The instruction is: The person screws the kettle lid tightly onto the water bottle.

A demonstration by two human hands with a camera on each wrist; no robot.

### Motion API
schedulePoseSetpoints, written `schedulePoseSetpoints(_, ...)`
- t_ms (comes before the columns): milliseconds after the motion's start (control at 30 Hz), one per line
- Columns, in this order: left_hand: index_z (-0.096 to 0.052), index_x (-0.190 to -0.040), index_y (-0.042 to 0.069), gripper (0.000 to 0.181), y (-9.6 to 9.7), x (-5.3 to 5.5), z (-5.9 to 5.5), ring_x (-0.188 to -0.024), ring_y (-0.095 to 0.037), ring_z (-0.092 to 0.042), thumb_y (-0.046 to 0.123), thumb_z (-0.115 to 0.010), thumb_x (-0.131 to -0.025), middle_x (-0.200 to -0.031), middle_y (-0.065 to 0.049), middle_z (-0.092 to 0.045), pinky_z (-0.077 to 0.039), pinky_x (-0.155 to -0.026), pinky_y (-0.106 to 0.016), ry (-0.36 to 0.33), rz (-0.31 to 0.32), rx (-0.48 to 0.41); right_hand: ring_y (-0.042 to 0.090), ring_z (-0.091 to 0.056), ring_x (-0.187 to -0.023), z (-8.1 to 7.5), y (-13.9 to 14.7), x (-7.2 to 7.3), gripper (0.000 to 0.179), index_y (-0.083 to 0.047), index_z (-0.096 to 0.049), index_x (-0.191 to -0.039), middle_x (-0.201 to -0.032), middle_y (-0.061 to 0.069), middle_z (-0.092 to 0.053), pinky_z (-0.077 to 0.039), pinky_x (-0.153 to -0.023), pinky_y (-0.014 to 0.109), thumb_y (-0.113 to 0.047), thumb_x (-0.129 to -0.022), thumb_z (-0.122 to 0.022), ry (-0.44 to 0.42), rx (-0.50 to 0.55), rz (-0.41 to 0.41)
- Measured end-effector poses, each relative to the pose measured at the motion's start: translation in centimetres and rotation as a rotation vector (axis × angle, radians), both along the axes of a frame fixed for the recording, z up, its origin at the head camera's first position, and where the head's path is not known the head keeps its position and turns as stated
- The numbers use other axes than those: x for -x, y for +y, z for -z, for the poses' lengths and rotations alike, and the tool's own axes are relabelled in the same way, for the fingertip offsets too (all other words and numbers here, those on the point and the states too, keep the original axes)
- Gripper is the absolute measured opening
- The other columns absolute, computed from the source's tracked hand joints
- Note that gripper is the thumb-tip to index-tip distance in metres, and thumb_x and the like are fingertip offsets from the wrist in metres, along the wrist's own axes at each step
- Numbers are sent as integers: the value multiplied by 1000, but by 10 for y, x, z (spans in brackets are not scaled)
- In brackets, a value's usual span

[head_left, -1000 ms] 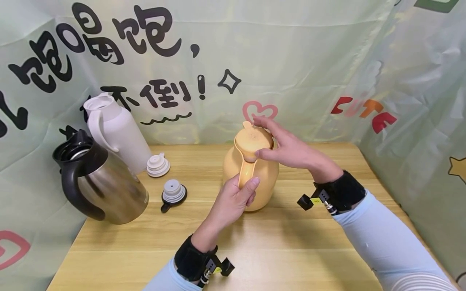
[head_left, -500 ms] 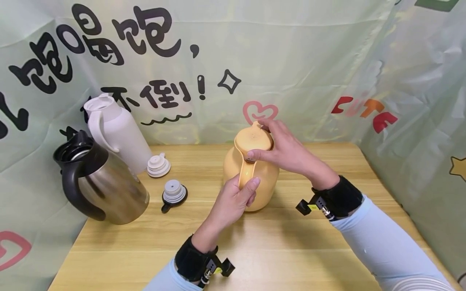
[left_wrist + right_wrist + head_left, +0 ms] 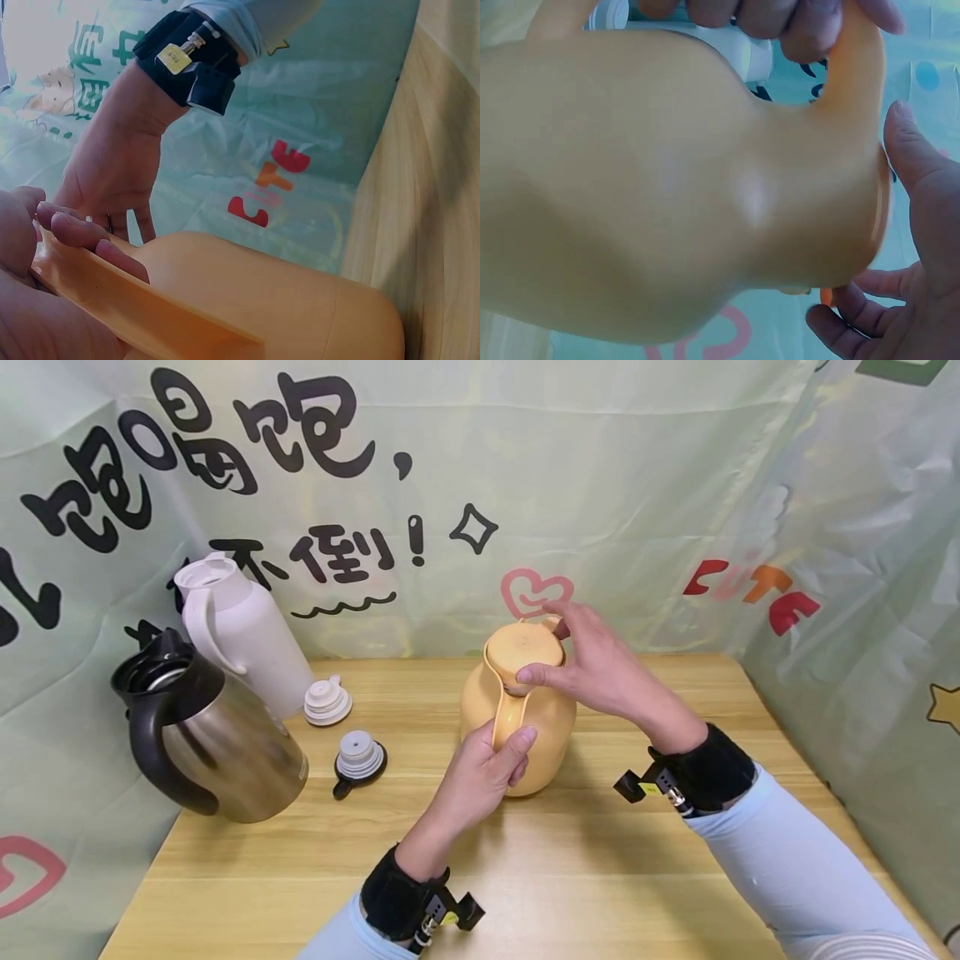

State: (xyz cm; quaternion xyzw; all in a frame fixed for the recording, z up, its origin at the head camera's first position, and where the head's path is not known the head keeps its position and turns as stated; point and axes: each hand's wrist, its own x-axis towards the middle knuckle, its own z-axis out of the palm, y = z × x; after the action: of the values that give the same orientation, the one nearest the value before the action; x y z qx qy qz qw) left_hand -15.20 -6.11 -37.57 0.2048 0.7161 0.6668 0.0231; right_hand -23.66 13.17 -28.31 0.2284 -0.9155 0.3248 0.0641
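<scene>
A yellow-orange thermos jug (image 3: 553, 747) stands upright on the table, its round lid (image 3: 521, 647) seated in the mouth. My left hand (image 3: 471, 781) grips the jug's handle (image 3: 510, 718), with the fingers wrapped round it in the left wrist view. My right hand (image 3: 603, 670) holds the lid by its edge: the thumb lies on the near side, and the fingers reach to the far side by the small tab (image 3: 551, 624). In the right wrist view, the jug's body (image 3: 645, 180) hides most of the lid, and the right fingertips are near the orange tab (image 3: 826, 296).
At the left stand a steel jug (image 3: 240, 752) with a black handle and a white jug (image 3: 262, 635), both with open tops. Beside them lie a white stopper (image 3: 326, 702) and a grey-and-black stopper (image 3: 358, 760). A printed cloth (image 3: 637, 485) hangs behind the wooden table (image 3: 570, 893).
The lid has turned clockwise, its tab going from far left to far right, while my right fingers moved with it. My left hand and the jug stay in place.
</scene>
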Motion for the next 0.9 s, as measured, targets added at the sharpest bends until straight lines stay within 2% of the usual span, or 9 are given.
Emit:
schedulePoseSetpoints(100,-55,-85,7,37,0,0,0,-58,-11,-46,33,-56,-111,-65,-2,-50,-39,-57,-23,0,-1,1,33,-56,-116,-2,3,1,83,-10,-50,-148,-125,16,-58,-48,-94,51,-46,-84,-89,36,-6,14)
schedulePoseSetpoints(167,-55,-85,8,37,0,0,-1,-58,-11,-46,34,-56,-111,-65,-2,-50,-39,-57,-23,1,-3,4,33,-53,-118,-4,5,0,77,-11,-51,-146,-126,16,-57,-46,-97,52,-43,-86,-88,60,-5,-1)
schedulePoseSetpoints(267,-55,-85,8,37,1,0,-1,-58,-12,-46,34,-55,-111,-65,-2,-50,-39,-57,-23,3,-4,7,33,-50,-127,-6,8,1,75,-16,-47,-153,-143,13,-51,-43,-105,56,-35,-91,-84,84,-22,-94)
schedulePoseSetpoints(367,-54,-85,8,36,1,-1,-1,-58,-12,-46,33,-55,-111,-65,-3,-50,-38,-56,-23,1,-2,3,33,-47,-137,-9,11,3,82,-19,-36,-163,-163,10,-39,-39,-113,60,-27,-92,-77,56,-54,-202)
schedulePoseSetpoints(467,-54,-86,8,36,1,-1,0,-58,-12,-46,32,-55,-111,-65,-3,-50,-38,-57,-23,1,1,-3,32,-46,-140,-12,12,6,83,-19,-30,-165,-167,9,-35,-37,-116,62,-22,-92,-70,-5,-75,-245)
schedulePoseSetpoints(567,-54,-86,7,35,1,-2,0,-58,-12,-47,32,-55,-111,-65,-3,-50,-39,-57,-23,2,4,-4,30,-46,-141,-15,13,7,83,-19,-31,-165,-162,9,-43,-35,-118,59,-20,-91,-67,-40,-91,-236)
schedulePoseSetpoints(667,-54,-87,8,34,1,-1,-1,-58,-12,-47,32,-55,-111,-65,-3,-50,-39,-57,-23,0,3,-2,27,-46,-141,-16,13,8,83,-22,-31,-165,-157,5,-49,-35,-119,55,-23,-91,-70,-53,-105,-220)
schedulePoseSetpoints(800,-54,-87,8,35,1,-1,-1,-58,-12,-47,33,-55,-111,-65,-3,-50,-39,-57,-24,2,3,-1,27,-46,-141,-16,11,7,87,-23,-31,-165,-152,6,-53,-39,-116,54,-35,-92,-77,-31,-132,-191)
schedulePoseSetpoints(900,-54,-87,8,35,1,-1,-1,-58,-12,-47,33,-55,-111,-65,-3,-50,-39,-57,-24,10,3,0,28,-49,-134,-15,9,7,91,-20,-34,-164,-144,9,-54,-43,-110,54,-48,-91,-80,5,-169,-153)
